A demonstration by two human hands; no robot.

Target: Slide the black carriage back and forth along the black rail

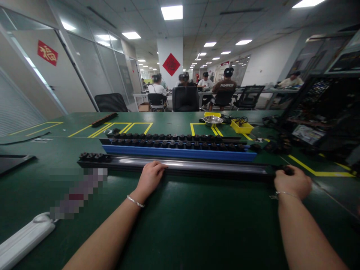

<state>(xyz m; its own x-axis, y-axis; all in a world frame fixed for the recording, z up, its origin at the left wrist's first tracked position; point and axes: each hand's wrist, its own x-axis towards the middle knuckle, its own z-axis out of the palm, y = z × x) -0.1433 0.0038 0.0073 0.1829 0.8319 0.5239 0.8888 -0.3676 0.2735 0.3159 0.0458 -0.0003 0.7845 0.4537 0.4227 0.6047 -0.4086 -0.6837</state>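
Note:
A long dark metal rail [197,166] lies across the green table in front of me, with several black caps [94,156] at its left end. My left hand [150,176] rests on the rail's near edge at the middle, fingers curled over it. My right hand [292,182] is closed at the rail's right end, where a small black piece [287,170] shows above the fingers. Behind lies a blue rail [180,152] carrying two rows of black caps [174,141].
A yellow tray [242,127] and a metal bowl [213,120] stand at the back of the table [182,225]. A white power strip [24,238] lies at near left. Dark equipment [320,116] crowds the right side. Several people sit at desks far behind.

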